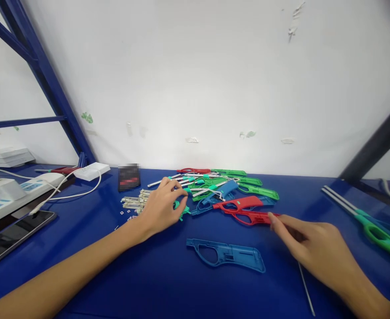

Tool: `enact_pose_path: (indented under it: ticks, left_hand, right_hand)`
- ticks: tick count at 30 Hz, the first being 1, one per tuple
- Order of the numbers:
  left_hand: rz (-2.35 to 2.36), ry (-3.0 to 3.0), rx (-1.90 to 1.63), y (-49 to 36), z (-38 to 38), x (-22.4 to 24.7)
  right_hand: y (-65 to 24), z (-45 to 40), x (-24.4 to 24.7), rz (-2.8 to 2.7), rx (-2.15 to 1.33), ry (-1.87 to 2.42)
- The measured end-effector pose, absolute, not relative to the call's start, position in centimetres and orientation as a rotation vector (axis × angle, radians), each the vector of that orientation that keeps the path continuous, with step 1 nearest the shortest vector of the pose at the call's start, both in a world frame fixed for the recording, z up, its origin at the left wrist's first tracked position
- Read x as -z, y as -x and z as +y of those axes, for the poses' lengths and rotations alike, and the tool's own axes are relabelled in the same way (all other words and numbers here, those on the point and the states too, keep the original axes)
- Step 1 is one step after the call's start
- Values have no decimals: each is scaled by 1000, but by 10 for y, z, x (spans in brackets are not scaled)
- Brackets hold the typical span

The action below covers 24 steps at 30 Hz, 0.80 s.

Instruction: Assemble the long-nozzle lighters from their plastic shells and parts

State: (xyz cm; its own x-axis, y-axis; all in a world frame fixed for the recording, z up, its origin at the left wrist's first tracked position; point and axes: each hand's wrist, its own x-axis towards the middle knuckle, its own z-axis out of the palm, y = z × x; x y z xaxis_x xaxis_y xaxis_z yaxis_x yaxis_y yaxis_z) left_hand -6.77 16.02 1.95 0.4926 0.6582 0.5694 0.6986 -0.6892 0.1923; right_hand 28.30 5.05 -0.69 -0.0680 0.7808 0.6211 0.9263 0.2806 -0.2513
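My left hand (166, 201) hovers with curved fingers over small green plastic parts (183, 212); thumb and forefinger are apart. Beside it lie a heap of small cream-coloured pieces (133, 201) and several metal lighter tubes (198, 192) with teal collars. My right hand (309, 241) pinches the end of a red lighter casing half (252, 217), which rests against another red casing half (248, 203). A thin metal rod (306, 288) sticks out below my right hand; whether I hold it is hidden. In front lies a blue casing half (228, 256), hollow side up.
Green casing halves (261, 191) are piled at the back near the wall. At the right lies a long-nosed lighter (377, 230). A power strip (32, 190), a phone (15, 232), cables and a white box (91, 171) occupy the left. Blue frame posts (45, 75) flank the table.
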Motion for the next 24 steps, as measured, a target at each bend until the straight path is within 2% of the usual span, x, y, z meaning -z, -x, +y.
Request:
enact_pose_path:
  ticks: [24]
  left_hand:
    - [-1422,2606,531,87,198,-18]
  right_hand:
    - [-273,58,-6,-1958,375,1405]
